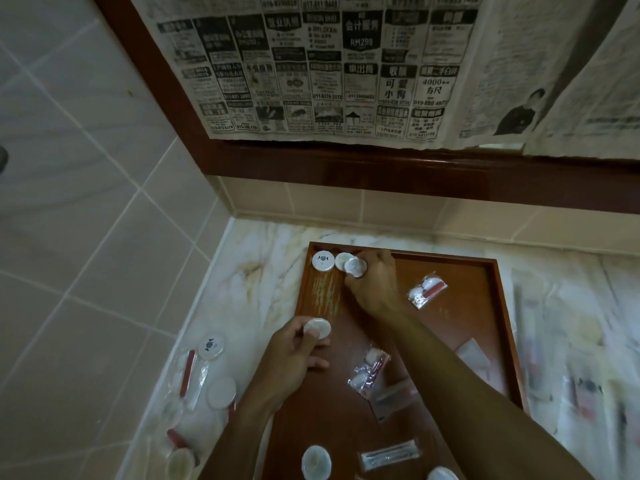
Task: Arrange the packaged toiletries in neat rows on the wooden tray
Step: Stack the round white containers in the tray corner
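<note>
Two round wrapped soaps lie side by side in the far left corner of the wooden tray, forming the start of a row along its back rim. The right hand pinches a third round soap in curled fingertips, overlapping the second of the pair. The left hand grips a fourth round soap between thumb and fingers above the tray's left edge. Scattered on the tray floor: clear sachets with red and white contents, a long clear packet and further round soaps at the near edge.

The tray rests on a pale veined marble counter, in a corner of beige tiled walls. More wrapped soaps and red-capped packets lie on the counter left of the tray. Blurred clear-wrapped items cover the counter on the right. Above the tiled backsplash, a dark wooden frame carries sheets of newspaper that cover its inner area.
</note>
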